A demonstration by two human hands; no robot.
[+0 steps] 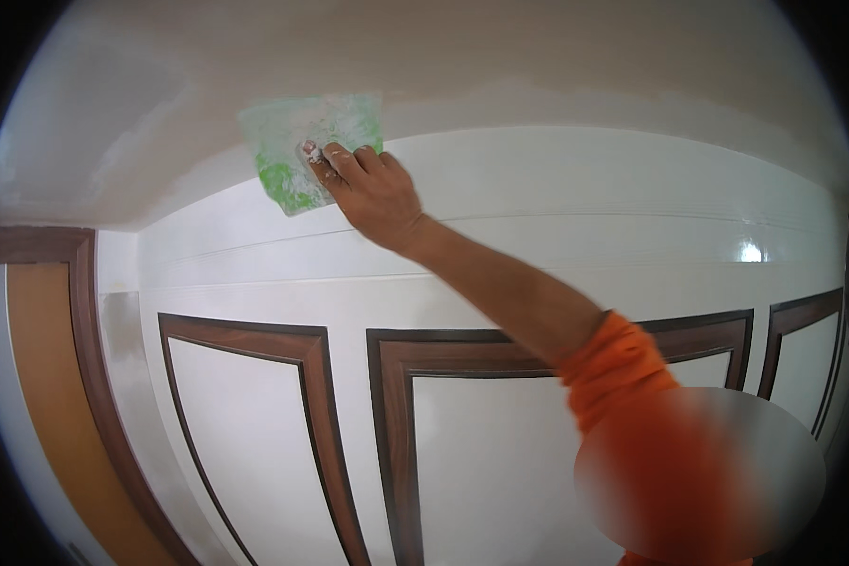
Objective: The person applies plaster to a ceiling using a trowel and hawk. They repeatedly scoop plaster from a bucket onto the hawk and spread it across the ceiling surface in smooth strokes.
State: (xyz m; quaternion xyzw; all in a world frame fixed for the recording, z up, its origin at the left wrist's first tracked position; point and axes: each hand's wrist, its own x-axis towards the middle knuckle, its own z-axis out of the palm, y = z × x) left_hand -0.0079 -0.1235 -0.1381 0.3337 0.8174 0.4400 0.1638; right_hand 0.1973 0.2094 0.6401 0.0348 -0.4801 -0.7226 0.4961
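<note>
My right hand (373, 189) reaches up from the lower right, the arm in an orange sleeve (623, 363). Its fingers are closed around a wide green plastic putty spreader (288, 179), which is smeared with white filler. The spreader's broad far edge appears to lie against the ceiling (500, 66), close to where it meets the wall. White paste also coats some of the fingertips. My left hand is outside the picture.
The white wall (575, 179) carries dark-brown framed panels, one left (316, 377) and one in the middle (391, 406). A brown door frame (83, 311) with an orange-brown door (52, 377) stands at far left. Pale patches (113, 160) mark the ceiling.
</note>
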